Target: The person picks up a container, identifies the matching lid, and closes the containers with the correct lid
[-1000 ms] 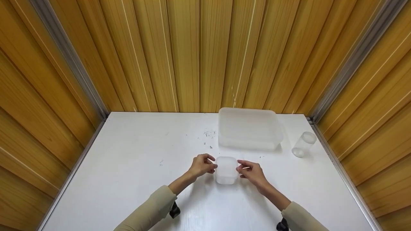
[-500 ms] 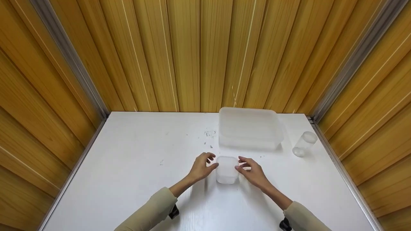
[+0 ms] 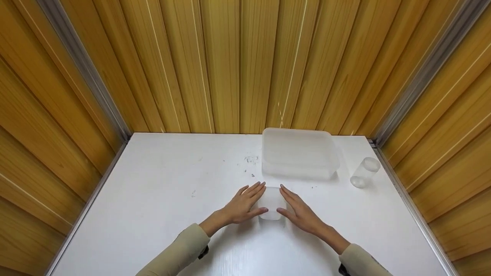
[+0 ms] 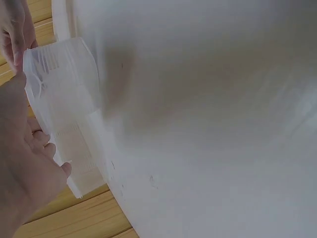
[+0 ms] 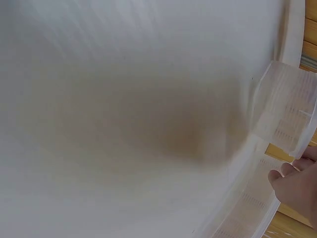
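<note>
A small, frosted plastic food container (image 3: 272,199) stands on the white table, its pale, flat top facing up. My left hand (image 3: 242,207) lies over its left edge with the fingers straight and the thumb reaching across the top. From the other side my right hand (image 3: 303,215) touches the right edge, fingers extended and thumb pointing inward. The container (image 4: 64,74) shows ribbed, see-through walls in the left wrist view, the left hand (image 4: 32,166) at its rim. In the right wrist view, fingertips of the right hand (image 5: 297,186) are beside the container (image 5: 285,101).
Behind the container stands a large translucent plastic bin (image 3: 299,170). A clear jar (image 3: 364,173) is upright near the table's right edge. Small dark marks (image 3: 251,160) spot the table (image 3: 172,172). Wooden panels (image 3: 245,69) wall in the back and sides.
Both hands have moved from the container's sides onto its top edges. Their bent fingers have straightened and the thumbs have come inward over the top. The container stays in place.
</note>
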`<state>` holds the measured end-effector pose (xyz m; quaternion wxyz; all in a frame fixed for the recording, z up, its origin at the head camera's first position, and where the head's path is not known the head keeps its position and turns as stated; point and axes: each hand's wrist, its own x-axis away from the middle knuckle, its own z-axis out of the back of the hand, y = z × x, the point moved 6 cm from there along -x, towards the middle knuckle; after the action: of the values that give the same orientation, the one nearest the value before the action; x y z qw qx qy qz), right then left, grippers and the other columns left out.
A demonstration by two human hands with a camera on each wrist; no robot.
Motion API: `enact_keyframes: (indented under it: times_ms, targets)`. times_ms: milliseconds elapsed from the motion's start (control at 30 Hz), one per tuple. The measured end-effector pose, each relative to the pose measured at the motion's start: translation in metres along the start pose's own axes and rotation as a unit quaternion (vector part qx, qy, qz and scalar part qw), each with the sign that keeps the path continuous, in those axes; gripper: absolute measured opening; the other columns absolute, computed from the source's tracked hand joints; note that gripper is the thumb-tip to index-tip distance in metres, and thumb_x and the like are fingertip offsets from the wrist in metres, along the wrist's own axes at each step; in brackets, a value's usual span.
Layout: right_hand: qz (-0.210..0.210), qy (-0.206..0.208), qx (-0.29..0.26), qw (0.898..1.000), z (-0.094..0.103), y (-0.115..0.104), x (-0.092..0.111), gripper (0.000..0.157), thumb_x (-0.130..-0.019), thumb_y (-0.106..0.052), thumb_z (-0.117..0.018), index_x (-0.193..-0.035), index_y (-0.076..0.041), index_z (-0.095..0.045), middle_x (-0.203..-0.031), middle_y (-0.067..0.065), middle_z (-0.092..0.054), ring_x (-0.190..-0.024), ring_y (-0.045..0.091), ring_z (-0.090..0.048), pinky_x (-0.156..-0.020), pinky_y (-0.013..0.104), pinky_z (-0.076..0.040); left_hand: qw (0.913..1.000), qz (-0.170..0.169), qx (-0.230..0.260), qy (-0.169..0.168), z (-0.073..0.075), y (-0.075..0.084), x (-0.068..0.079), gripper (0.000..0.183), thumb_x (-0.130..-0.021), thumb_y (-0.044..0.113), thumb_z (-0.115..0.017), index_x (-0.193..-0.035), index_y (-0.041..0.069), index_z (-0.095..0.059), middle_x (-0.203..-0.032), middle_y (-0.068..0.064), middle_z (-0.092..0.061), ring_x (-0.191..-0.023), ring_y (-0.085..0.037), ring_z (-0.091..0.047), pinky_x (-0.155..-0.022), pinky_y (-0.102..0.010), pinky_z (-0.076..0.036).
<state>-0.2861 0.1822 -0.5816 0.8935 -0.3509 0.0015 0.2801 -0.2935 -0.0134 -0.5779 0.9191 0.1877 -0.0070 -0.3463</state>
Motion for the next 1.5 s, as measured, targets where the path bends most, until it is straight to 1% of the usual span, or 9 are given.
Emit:
enact_keyframes:
  times_ms: [233, 333, 467, 600, 900, 1067, 1200, 1300, 1500]
  targets:
    - [-0.015, -0.002, -0.011, 1.000, -0.004, -0.001, 0.005, 0.076, -0.100, -0.038, -0.063, -0.158, 0.000, -0.031, -0.167, 0.016, -0.029, -0.152, 0.042, -0.031, -0.121, 0.059, -0.028, 0.9999, 0.007, -0.014, 0.000, -0.002, 0.004, 0.003, 0.076, -0.105, 0.051, -0.047, -0.160, 0.002, -0.027, -0.169, -0.010, -0.027, -0.157, -0.027, -0.026, -0.124, -0.057, -0.027]
    - [-0.013, -0.001, -0.003, 1.000, -0.003, -0.002, 0.005, 0.077, -0.100, -0.039, -0.063, -0.158, 0.000, -0.030, -0.167, 0.017, -0.029, -0.152, 0.041, -0.031, -0.121, 0.057, -0.028, 0.9997, 0.013, -0.021, -0.004, -0.003, 0.005, 0.003, 0.077, -0.105, 0.052, -0.047, -0.161, 0.003, -0.026, -0.170, -0.010, -0.026, -0.157, -0.026, -0.025, -0.125, -0.056, -0.026]
    - [-0.005, -0.005, -0.009, 1.000, -0.003, -0.003, 0.005, 0.076, -0.101, -0.036, -0.062, -0.159, 0.001, -0.028, -0.168, 0.019, -0.026, -0.152, 0.041, -0.029, -0.121, 0.058, -0.027, 0.9996, 0.010, -0.026, -0.003, -0.003, 0.006, 0.003, 0.078, -0.105, 0.052, -0.046, -0.161, 0.002, -0.025, -0.170, -0.010, -0.024, -0.157, -0.026, -0.025, -0.124, -0.056, -0.027]
    - [-0.002, -0.014, -0.013, 1.000, -0.001, -0.005, 0.002, 0.075, -0.103, -0.036, -0.060, -0.159, 0.003, -0.027, -0.168, 0.020, -0.024, -0.152, 0.043, -0.028, -0.121, 0.060, -0.027, 0.9994, 0.010, -0.032, 0.002, -0.001, 0.005, 0.003, 0.077, -0.106, 0.052, -0.044, -0.161, 0.002, -0.025, -0.170, -0.011, -0.025, -0.157, -0.026, -0.026, -0.124, -0.056, -0.029]
    - [0.005, -0.051, 0.014, 0.999, 0.003, -0.009, -0.009, 0.073, -0.105, -0.037, -0.056, -0.156, 0.006, -0.029, -0.167, 0.023, -0.025, -0.152, 0.046, -0.028, -0.121, 0.062, -0.025, 0.9979, 0.026, -0.059, -0.011, 0.002, 0.003, 0.002, 0.076, -0.107, 0.055, -0.040, -0.161, 0.002, -0.026, -0.170, -0.010, -0.024, -0.158, -0.025, -0.022, -0.127, -0.052, -0.025]
    - [0.011, -0.061, 0.014, 0.998, 0.007, -0.010, -0.013, 0.072, -0.105, -0.036, -0.056, -0.156, 0.008, -0.029, -0.166, 0.026, -0.024, -0.151, 0.048, -0.027, -0.120, 0.064, -0.025, 0.9968, 0.032, -0.072, -0.015, 0.005, 0.004, 0.000, 0.077, -0.107, 0.056, -0.038, -0.161, 0.003, -0.027, -0.170, -0.009, -0.024, -0.158, -0.024, -0.022, -0.127, -0.052, -0.025]
    - [0.014, -0.068, 0.016, 0.997, 0.009, -0.009, -0.015, 0.070, -0.106, -0.036, -0.054, -0.157, 0.005, -0.029, -0.166, 0.026, -0.024, -0.152, 0.048, -0.025, -0.121, 0.065, -0.023, 0.9956, 0.035, -0.086, -0.015, 0.006, 0.004, -0.001, 0.076, -0.107, 0.056, -0.036, -0.161, 0.003, -0.027, -0.170, -0.009, -0.025, -0.158, -0.024, -0.023, -0.126, -0.051, -0.026]
    - [0.014, -0.067, 0.022, 0.997, 0.011, -0.008, -0.015, 0.067, -0.107, -0.036, -0.051, -0.158, 0.001, -0.030, -0.166, 0.024, -0.025, -0.153, 0.047, -0.024, -0.121, 0.066, -0.022, 0.9952, 0.037, -0.090, -0.013, 0.006, 0.003, -0.001, 0.079, -0.106, 0.058, -0.036, -0.161, 0.003, -0.026, -0.170, -0.009, -0.024, -0.159, -0.024, -0.021, -0.127, -0.051, -0.024]
    - [0.017, -0.051, 0.026, 0.998, 0.020, -0.005, -0.010, 0.065, -0.106, -0.036, -0.054, -0.158, -0.002, -0.033, -0.165, 0.025, -0.027, -0.154, 0.046, -0.022, -0.121, 0.069, -0.019, 0.9945, 0.046, -0.094, 0.009, 0.011, -0.005, 0.005, 0.086, -0.101, 0.067, -0.040, -0.162, 0.008, -0.027, -0.172, -0.007, -0.020, -0.160, -0.027, -0.017, -0.128, -0.052, -0.020]
